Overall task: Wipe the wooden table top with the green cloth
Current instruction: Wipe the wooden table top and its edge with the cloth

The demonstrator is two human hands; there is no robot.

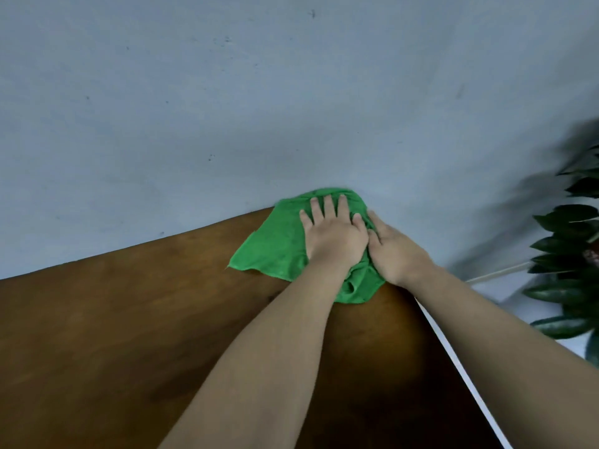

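The green cloth lies bunched at the far right corner of the brown wooden table top, up against the wall. My left hand presses flat on the cloth with its fingers spread toward the wall. Beside it, my right hand rests on the cloth's right part, its fingers curled into the fabric. The two hands touch. The middle of the cloth is hidden under them.
A pale grey-blue wall rises directly behind the table's far edge. The table's right edge runs diagonally toward me. A dark-leaved plant stands to the right of the table, over a light floor.
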